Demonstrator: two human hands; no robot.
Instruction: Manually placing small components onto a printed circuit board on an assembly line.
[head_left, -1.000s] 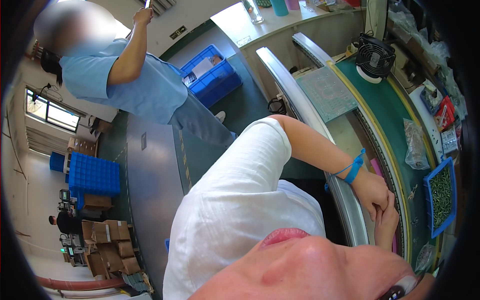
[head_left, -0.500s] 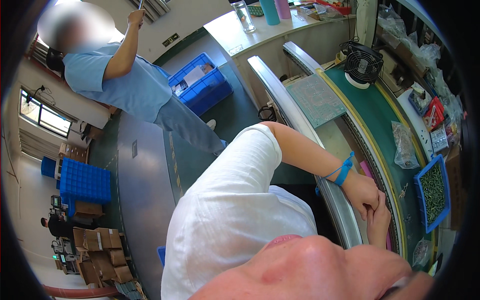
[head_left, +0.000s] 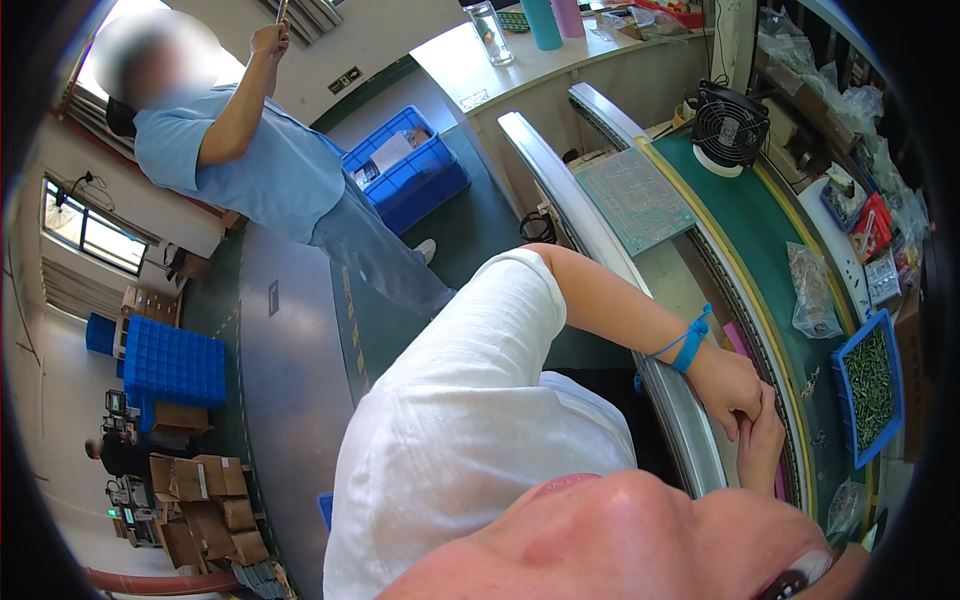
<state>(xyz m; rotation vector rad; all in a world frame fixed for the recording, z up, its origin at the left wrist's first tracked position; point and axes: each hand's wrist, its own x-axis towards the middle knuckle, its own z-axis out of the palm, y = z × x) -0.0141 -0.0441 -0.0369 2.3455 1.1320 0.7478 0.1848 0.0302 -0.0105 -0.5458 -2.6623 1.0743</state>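
My left hand (head_left: 727, 384), with a blue band (head_left: 690, 346) round its wrist, reaches over the metal rail (head_left: 668, 392) of the line. Its fingers are curled in and meet my right hand (head_left: 763, 440), whose fingers are drawn together against them. Whatever lies between the two hands, if anything, is hidden. The right forearm is mostly out of sight. A pink strip (head_left: 737, 339) shows beside the left hand. Farther along the rails lies a flat green circuit board (head_left: 635, 202), apart from both hands.
On the green belt (head_left: 735, 215) right of the rails are a black fan (head_left: 731, 128) and a clear bag (head_left: 812, 290). A blue tray (head_left: 898, 400) of small green parts stands at the right. A co-worker (head_left: 240, 165) stands beyond my left arm, a slim device raised; blue crates (head_left: 410, 195) sit nearby.
Both hands stay together in nearly the same place. The co-worker's head and raised arms have shifted slightly, and the whole view has moved a little.
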